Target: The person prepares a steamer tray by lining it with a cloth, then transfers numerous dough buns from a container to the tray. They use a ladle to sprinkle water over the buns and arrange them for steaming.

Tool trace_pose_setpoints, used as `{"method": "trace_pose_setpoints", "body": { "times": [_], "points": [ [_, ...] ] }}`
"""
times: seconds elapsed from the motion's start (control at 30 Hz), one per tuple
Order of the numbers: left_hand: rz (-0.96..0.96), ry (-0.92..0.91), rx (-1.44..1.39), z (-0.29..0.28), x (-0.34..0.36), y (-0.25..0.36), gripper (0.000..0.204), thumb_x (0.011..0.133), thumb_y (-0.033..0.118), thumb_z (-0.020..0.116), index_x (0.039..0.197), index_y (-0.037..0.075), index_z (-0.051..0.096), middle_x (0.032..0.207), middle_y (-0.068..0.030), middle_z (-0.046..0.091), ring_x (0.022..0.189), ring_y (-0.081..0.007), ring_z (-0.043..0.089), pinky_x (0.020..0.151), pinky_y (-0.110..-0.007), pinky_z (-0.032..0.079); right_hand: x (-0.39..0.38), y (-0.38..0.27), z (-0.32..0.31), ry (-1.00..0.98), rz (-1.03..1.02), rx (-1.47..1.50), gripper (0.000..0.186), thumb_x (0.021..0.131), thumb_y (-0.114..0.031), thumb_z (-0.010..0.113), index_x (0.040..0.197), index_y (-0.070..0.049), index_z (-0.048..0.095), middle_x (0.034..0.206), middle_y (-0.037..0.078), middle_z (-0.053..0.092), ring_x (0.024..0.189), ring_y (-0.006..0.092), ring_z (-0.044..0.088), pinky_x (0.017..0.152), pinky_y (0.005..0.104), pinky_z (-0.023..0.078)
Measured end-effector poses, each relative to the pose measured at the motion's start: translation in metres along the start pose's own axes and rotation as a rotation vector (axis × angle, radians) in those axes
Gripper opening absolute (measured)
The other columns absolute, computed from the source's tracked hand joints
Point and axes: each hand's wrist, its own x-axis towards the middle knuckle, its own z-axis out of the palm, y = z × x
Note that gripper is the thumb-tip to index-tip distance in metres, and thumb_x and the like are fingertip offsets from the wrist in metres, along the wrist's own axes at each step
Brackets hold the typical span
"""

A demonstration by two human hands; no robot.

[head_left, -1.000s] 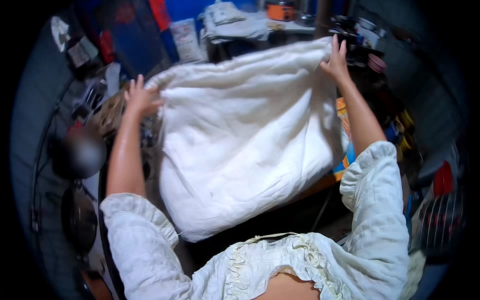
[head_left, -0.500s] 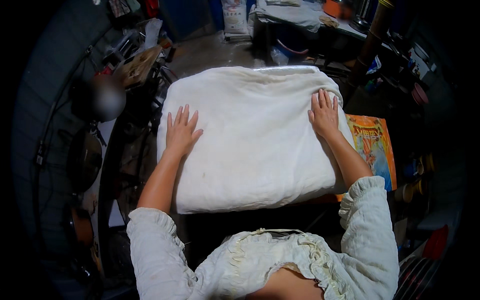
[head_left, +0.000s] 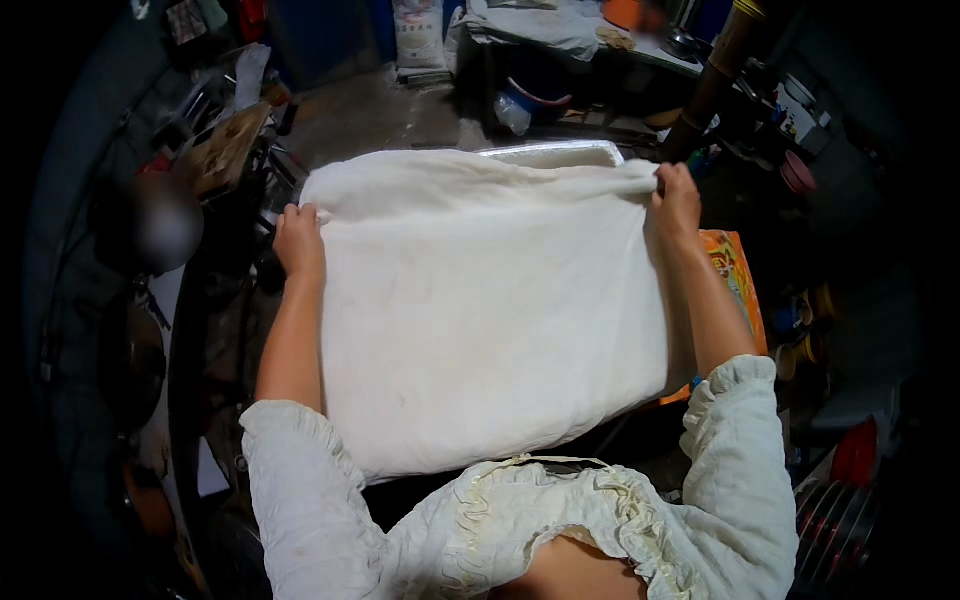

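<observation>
A large white folded cloth (head_left: 480, 310) lies spread flat in front of me, filling the middle of the view. My left hand (head_left: 298, 238) grips its far left corner, fingers curled over the edge. At the far right corner my right hand (head_left: 677, 200) pinches the cloth's edge. Both arms reach out along the two sides of the cloth. The surface beneath the cloth is hidden.
An orange printed package (head_left: 738, 280) sticks out under the cloth's right side. A white tray edge (head_left: 560, 152) shows behind the cloth. Dark pans (head_left: 135, 360) stand at the left, a cluttered table (head_left: 560, 25) at the back, a brown pole (head_left: 715, 80) at the right.
A second ago the cloth was held up and spread out. Then it lay down with both palms flat on it. Now both hands have slid to the far corners and closed on the edge.
</observation>
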Motion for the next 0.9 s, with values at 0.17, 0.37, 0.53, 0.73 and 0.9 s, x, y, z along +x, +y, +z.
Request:
{"method": "trace_pose_setpoints", "body": {
  "times": [0.17, 0.37, 0.53, 0.73, 0.9],
  "points": [
    [-0.161, 0.464, -0.39, -0.011, 0.016, -0.023, 0.013, 0.079, 0.001, 0.059, 0.09, 0.008, 0.058, 0.095, -0.0123, 0.054, 0.084, -0.0321, 0.056, 0.073, -0.039, 0.047, 0.066, -0.067, -0.044, 0.355, -0.223, -0.019, 0.023, 0.071, 0.0, 0.061, 0.092, -0.008, 0.059, 0.089, 0.011, 0.054, 0.086, 0.031, 0.056, 0.071, 0.041, 0.047],
    [-0.281, 0.175, 0.025, -0.014, 0.022, -0.009, 0.023, 0.079, 0.012, 0.064, 0.101, 0.009, 0.058, 0.11, -0.0104, 0.052, 0.107, -0.0293, 0.05, 0.088, -0.041, 0.042, 0.063, -0.043, 0.037, -0.113, 0.047, -0.202, 0.052, 0.077, -0.017, 0.066, 0.125, -0.007, 0.049, 0.117, 0.016, 0.052, 0.11, 0.0333, 0.049, 0.089, 0.0425, 0.044],
    [0.017, 0.072, 0.121, -0.035, -0.023, 0.037, 0.056, 0.083, 0.035, 0.061, 0.133, 0.015, 0.047, 0.142, -0.0146, 0.036, 0.132, -0.0321, 0.03, 0.108, -0.051, 0.02, -0.014, -0.044, 0.067, -0.043, -0.474, -0.262, 0.062, 0.08, -0.019, 0.062, 0.137, -0.011, 0.039, 0.143, 0.016, 0.033, 0.133, 0.0299, 0.03, 0.11, 0.0469, 0.018],
    [0.088, -0.075, 0.134, 0.0, -0.069, 0.077, 0.067, 0.085, 0.043, 0.055, 0.143, 0.019, 0.032, 0.15, -0.0123, 0.023, 0.138, -0.0294, 0.021, 0.11, -0.054, 0.008, -0.053, -0.035, 0.1, -0.111, -0.413, -0.215, 0.063, 0.081, -0.024, 0.06, 0.138, -0.012, 0.036, 0.144, 0.016, 0.031, 0.134, 0.0305, 0.029, 0.11, 0.05, 0.018],
    [0.133, -0.151, 0.129, 0.043, -0.086, 0.082, 0.069, 0.083, 0.043, 0.057, 0.143, 0.017, 0.032, 0.15, -0.0131, 0.021, 0.138, -0.0298, 0.019, 0.111, -0.055, 0.009, -0.06, -0.02, 0.128, -0.182, -0.39, -0.38, 0.066, 0.081, -0.03, 0.061, 0.138, -0.012, 0.035, 0.147, 0.015, 0.026, 0.132, 0.0339, 0.028, 0.107, 0.0528, 0.021]
  ]
}}
